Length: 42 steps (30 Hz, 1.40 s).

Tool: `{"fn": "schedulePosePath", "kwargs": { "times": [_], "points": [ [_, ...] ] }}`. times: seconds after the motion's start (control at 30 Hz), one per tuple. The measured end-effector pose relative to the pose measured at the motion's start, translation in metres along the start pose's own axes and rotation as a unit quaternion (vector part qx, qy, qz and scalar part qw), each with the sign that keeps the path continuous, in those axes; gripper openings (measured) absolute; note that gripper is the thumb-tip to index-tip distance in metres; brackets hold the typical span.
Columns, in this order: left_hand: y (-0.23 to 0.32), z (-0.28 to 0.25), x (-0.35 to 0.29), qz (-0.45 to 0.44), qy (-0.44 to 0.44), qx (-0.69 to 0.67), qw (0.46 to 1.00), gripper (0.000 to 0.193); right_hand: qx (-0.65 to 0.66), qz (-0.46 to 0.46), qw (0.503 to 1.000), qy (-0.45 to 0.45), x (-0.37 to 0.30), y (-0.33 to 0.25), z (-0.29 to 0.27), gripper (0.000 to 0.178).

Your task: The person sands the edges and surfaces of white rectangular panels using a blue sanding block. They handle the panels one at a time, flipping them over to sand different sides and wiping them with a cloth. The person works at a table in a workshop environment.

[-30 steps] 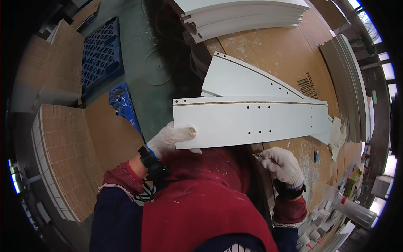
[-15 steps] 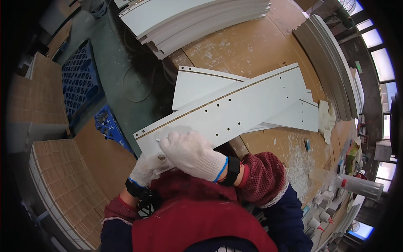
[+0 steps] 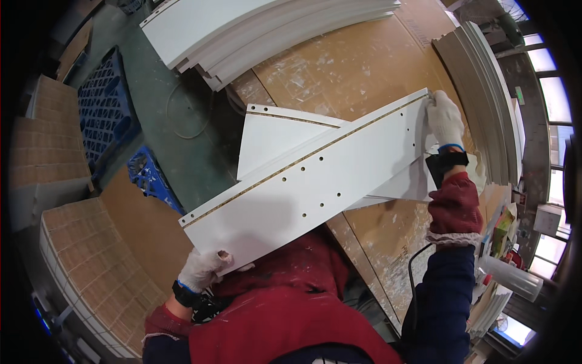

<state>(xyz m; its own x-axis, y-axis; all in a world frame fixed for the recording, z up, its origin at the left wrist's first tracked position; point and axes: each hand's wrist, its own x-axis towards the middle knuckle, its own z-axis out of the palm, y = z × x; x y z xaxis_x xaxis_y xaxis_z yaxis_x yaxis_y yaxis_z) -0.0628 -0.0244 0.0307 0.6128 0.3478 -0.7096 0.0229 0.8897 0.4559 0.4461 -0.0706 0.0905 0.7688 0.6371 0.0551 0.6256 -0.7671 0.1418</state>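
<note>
A long white panel (image 3: 357, 164) with drilled holes and a narrow brown groove along its far edge lies slantwise before me. My left hand (image 3: 205, 267), in a white knit glove with a worn hole, is closed on its near left end, thumb on top. At the far right end, my gloved right hand (image 3: 445, 120) grips the short edge; some of its fingers are hidden behind the board. Underneath, a second white panel (image 3: 279, 136) lies crosswise, partly covered.
White panels (image 3: 212, 30) are stacked at the back, on a cardboard-covered table (image 3: 339, 67). More boards (image 3: 479, 97) stand at the right, with a clear plastic bottle (image 3: 512, 278) nearer me. Blue plastic pallets (image 3: 109, 109) and stacked brown-faced boards (image 3: 91, 267) are at the left.
My right hand has moved from beside the left hand to the panel's far right end and taken hold there. The left hand stays at the near left end.
</note>
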Motion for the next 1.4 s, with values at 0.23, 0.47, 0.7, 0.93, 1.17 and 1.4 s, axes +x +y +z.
{"fn": "schedulePosePath", "kwargs": {
  "times": [0.23,0.47,0.7,0.93,1.17,1.4],
  "points": [
    [0.005,0.001,-0.003,-0.041,0.044,0.015,0.998,0.047,0.158,-0.465,0.861,-0.134,-0.114,-0.106,-0.028,0.021],
    [-0.01,-0.006,-0.005,-0.02,0.088,-0.062,0.994,0.037,0.203,-0.397,0.887,-0.118,-0.066,-0.094,0.003,0.013],
    [-0.019,-0.035,-0.007,-0.033,0.197,0.298,0.933,0.029,0.026,0.088,0.996,-0.011,0.052,0.115,0.041,0.023],
    [-0.026,-0.05,-0.014,0.006,0.088,0.031,0.996,0.028,0.237,-0.256,0.937,-0.021,-0.037,0.03,0.012,0.017],
    [-0.02,-0.015,-0.011,0.042,0.126,0.011,0.991,0.033,0.155,-0.157,0.97,0.102,0.016,0.067,0.039,0.016],
    [-0.019,-0.021,-0.007,0.012,0.067,-0.012,0.998,0.051,0.196,0.001,0.98,0.033,-0.007,0.098,0.005,0.02]
  ]
}}
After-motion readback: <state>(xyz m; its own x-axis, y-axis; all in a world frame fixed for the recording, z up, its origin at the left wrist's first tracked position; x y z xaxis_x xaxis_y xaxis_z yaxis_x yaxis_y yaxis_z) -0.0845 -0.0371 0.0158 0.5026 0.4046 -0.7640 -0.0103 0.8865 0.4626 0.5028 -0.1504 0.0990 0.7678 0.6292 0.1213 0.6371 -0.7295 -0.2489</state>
